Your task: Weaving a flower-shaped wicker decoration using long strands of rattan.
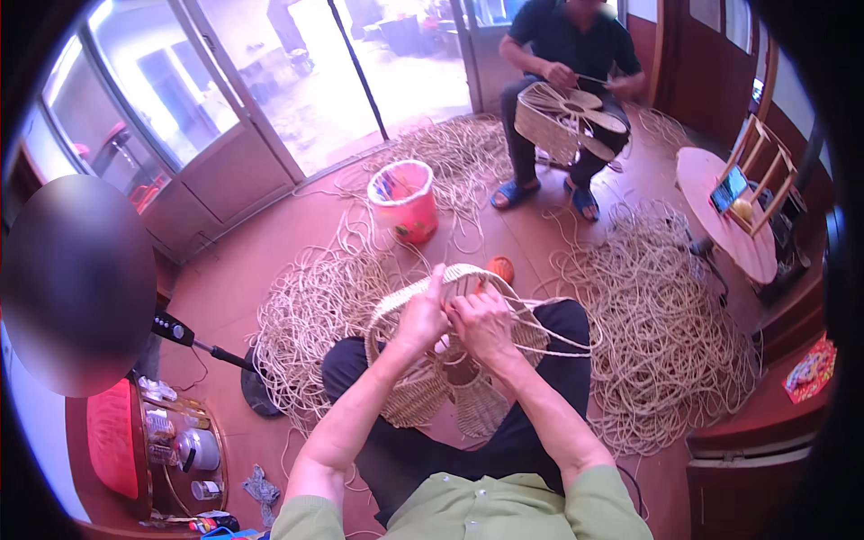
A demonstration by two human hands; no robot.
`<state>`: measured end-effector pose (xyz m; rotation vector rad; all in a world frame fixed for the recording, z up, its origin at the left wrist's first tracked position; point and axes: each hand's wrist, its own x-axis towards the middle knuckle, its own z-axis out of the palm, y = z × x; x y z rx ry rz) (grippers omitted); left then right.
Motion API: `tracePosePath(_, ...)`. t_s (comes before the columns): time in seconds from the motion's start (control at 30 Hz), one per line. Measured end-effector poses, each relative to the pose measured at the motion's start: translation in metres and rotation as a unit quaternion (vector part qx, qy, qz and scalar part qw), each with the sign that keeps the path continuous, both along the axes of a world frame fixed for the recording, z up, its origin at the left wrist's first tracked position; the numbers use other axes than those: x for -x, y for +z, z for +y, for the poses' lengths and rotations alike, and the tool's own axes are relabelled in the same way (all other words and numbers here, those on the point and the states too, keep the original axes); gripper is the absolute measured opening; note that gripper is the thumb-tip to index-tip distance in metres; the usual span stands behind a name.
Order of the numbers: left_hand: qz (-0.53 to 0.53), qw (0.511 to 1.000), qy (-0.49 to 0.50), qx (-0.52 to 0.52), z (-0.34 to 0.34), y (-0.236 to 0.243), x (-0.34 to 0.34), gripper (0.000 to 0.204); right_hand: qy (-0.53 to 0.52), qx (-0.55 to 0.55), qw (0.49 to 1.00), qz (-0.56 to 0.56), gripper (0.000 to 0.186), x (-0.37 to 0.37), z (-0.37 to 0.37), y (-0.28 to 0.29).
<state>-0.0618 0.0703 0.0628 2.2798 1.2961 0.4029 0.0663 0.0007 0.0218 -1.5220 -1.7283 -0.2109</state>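
Above my knees point(567, 326), at the woven piece point(477, 407), I cannot tell whether left grip point(434, 295) or right grip point(479, 317) is closed; cord loops point(558, 301) catching there could distort it.

Left hand point(423, 317) and right hand point(483, 326) touch a woven piece point(416, 396) (pink bucket point(416, 220) beyond).

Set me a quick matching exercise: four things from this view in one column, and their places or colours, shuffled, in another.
1. woven basket
2. bucket
3. slippers
4. phone-like device

A. on the pale wooden tabletop
B. pinkish-red
C. beneath the left hand and right hand
D. blue, worn on feet

Pairs: 1-C; 2-B; 3-D; 4-A
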Motion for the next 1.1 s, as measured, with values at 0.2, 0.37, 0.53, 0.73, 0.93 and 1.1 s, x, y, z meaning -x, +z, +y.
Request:
tracePosePath(0.2, -0.118, 0.965, 0.027, -0.233, -0.037, 0.044, 0.046, 0.054, 0.019, -0.087, 0.996, -0.017, 0.035, 0.002, -0.016, 0.041)
tracePosePath(0.37, -0.199, 0.964, 0.17, -0.055, -0.039, 0.089, 0.179, 0.041, 0.09, 0.036, 0.995, 0.008, 0.031, 0.022, -0.014, 0.038)
tracePosePath(0.53, -0.147, 0.881, 0.364, -0.264, -0.056, 0.128, 0.374, 0.03, 0.191, 0.016, 0.982, 0.006, 0.012, 0.065, -0.002, 0.04)
tracePosePath(0.73, -0.136, 0.956, 0.255, 0.041, -0.095, 0.091, 0.274, 0.028, 0.566, -0.061, 0.817, 0.086, 0.011, 0.225, -0.084, 0.069)
tracePosePath(0.93, -0.257, 0.817, 0.061, 0.514, -0.123, 0.026, 0.145, 0.043, 0.697, 0.019, 0.706, 0.125, 0.018, 0.211, -0.131, 0.043)
tracePosePath(1.1, -0.259, 0.915, 0.165, 0.26, -0.076, 0.021, 0.184, 0.019, 0.607, 0.068, 0.784, 0.108, 0.026, 0.141, -0.125, 0.035)
